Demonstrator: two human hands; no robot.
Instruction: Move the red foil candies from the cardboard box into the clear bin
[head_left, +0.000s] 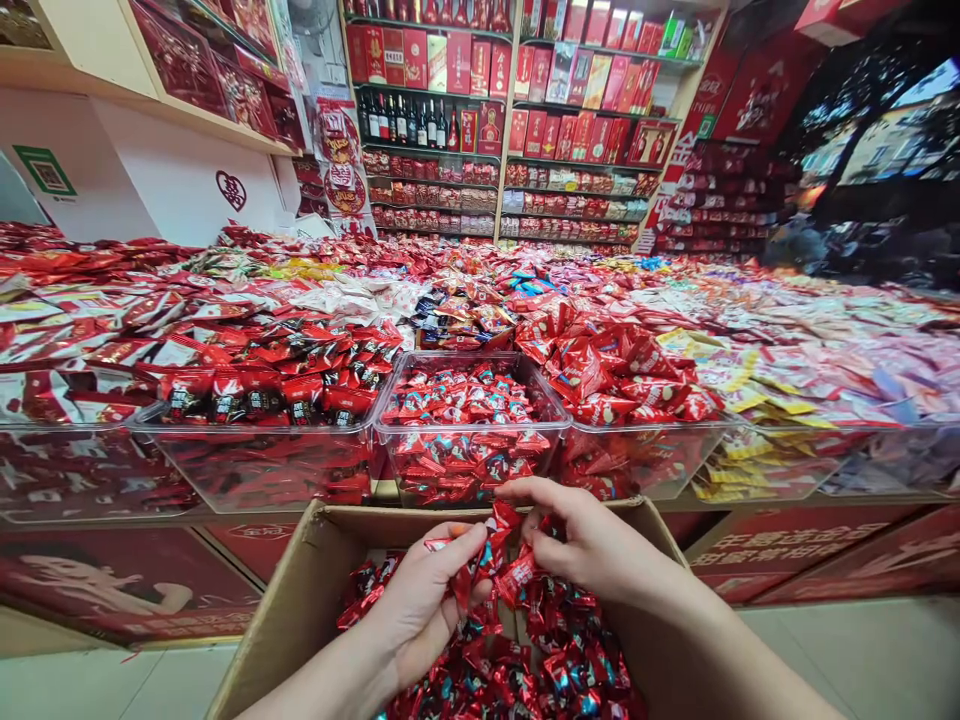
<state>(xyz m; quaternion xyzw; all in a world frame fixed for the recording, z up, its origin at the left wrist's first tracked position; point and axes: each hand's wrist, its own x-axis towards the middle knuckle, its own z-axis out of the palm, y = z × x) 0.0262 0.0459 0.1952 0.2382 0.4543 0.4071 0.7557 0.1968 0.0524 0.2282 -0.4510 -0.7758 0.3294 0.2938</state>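
Note:
An open cardboard box (289, 585) stands below me, with many red-and-blue wrapped candies (517, 680) lying inside. Over it, my left hand (424, 590) is closed around a few of these shiny red wrapped candies, its thumb on top. Close beside it on the right, my right hand (577, 535) has its fingers bent around more red candies, the fingertips partly hidden by wrappers. Just beyond both hands is a clear plastic bin (472, 430), holding the same kind of red-and-blue candies.
Clear bins of black-and-red packets (262, 395) and red pyramid-shaped packets (622, 375) flank the middle bin. Heaps of other wrapped sweets spread behind them. Shelves (506, 120) with red boxes and bottles rise at the back; a white counter (165, 170) stands left.

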